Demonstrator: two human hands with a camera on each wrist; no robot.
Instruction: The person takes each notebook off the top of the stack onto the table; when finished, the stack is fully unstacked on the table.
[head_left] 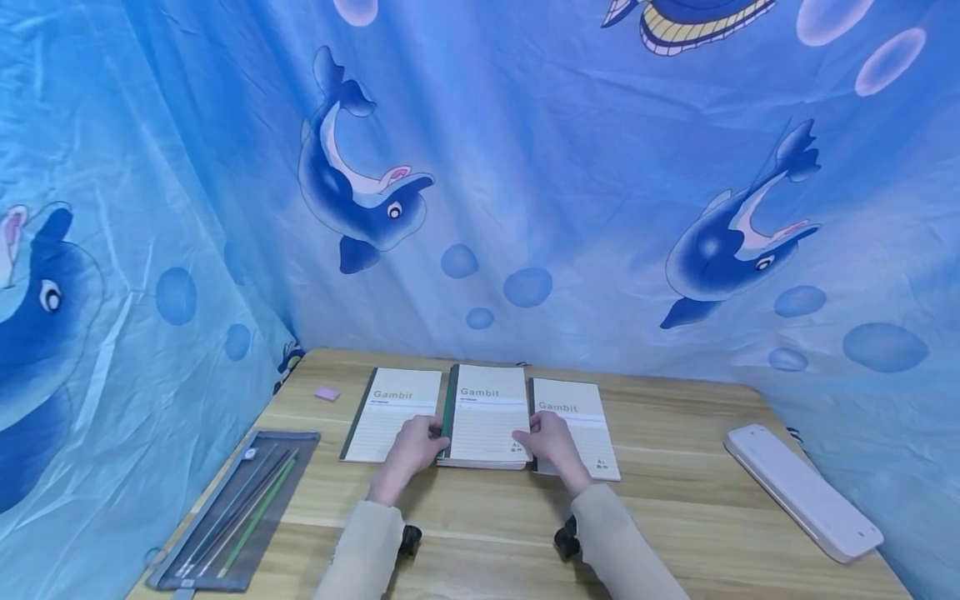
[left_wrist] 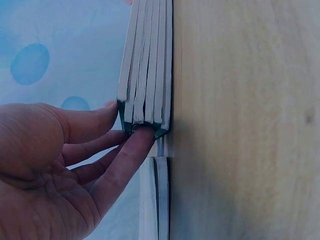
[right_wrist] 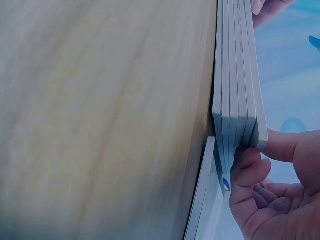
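A stack of several "Gambit" notebooks [head_left: 487, 417] lies in the middle of the table, with two flatter piles on either side. My left hand [head_left: 417, 443] holds its dark green spine side, thumb at the top cover's edge and fingers against the spines in the left wrist view. On the opposite side, my right hand [head_left: 551, 437] grips the stack's edge. In the right wrist view its thumb touches the top notebook [right_wrist: 257, 100] and its index finger bends against the page edges below. The hand overlaps the right notebook [head_left: 588, 437] in the head view.
A left notebook [head_left: 390, 429] lies beside the stack. A pink eraser [head_left: 327, 393] is at the back left. A mesh pouch with pencils [head_left: 240, 508] lies at the left edge. A white case [head_left: 802, 492] lies at the right. A blue dolphin-print curtain [head_left: 510, 208] hangs behind.
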